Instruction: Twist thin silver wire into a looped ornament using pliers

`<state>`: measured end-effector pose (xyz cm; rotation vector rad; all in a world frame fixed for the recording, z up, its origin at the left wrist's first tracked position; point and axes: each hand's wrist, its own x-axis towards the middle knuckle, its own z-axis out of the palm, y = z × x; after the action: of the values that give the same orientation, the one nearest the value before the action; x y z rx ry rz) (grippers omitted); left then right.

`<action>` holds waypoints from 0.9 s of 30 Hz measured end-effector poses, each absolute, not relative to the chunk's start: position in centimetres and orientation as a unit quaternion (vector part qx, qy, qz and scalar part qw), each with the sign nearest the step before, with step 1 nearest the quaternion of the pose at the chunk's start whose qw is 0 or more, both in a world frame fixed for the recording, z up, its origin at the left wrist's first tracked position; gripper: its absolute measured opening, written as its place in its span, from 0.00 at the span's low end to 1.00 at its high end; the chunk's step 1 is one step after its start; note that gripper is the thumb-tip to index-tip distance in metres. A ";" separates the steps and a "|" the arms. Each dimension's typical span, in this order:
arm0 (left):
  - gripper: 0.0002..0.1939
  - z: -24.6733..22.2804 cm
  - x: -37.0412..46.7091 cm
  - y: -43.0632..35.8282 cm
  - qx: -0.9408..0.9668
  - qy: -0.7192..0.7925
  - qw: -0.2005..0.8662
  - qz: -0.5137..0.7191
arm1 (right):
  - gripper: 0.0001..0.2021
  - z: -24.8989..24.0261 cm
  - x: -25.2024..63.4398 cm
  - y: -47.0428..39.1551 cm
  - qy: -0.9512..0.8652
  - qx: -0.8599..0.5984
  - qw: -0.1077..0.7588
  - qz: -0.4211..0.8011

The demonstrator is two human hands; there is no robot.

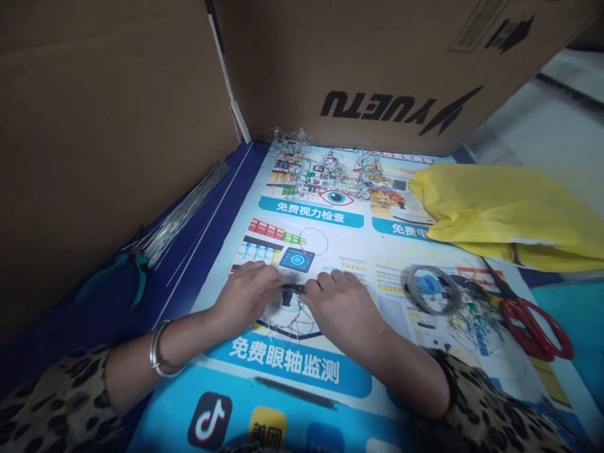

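My left hand (pixel 250 290) and my right hand (pixel 340 308) are close together over the printed poster sheet (pixel 212 358), fingers closed. Between their fingertips runs a short dark strip (pixel 293 288), gripped at both ends. Thin wire (pixel 314 242) curves in a loop just beyond the fingers. Below the hands lies a shape of bent fine wire (pixel 292 321), partly lost against the print. A second dark strip (pixel 297 393) rests on the sheet nearer to me.
Teal-handled pliers (pixel 140 277) and a bundle of straight wires (pixel 186 204) lie left. Bent-wire pieces (pixel 330 167) sit at the back, before cardboard boxes (pixel 353 56). Right are a tape roll (pixel 409 292), a wire pile (pixel 476 314), red-handled scissors (pixel 516 321) and a yellow bag (pixel 509 201).
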<state>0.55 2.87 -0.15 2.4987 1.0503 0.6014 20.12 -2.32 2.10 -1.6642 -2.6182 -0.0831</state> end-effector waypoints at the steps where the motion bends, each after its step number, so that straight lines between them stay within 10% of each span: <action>1: 0.13 -0.1 0.5 2.9 0.886 0.367 0.186 0.214 | 0.08 2.1 20.2 -2.3 -0.844 -0.535 0.019 -0.025; 27: 0.10 -0.2 0.5 3.1 0.881 0.366 0.204 0.217 | 0.11 2.1 20.5 -1.9 -0.857 -0.515 0.017 -0.015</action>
<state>0.46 3.07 -0.19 2.4585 1.0216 0.6066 20.47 -1.90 2.13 -1.6005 -2.6622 -0.0480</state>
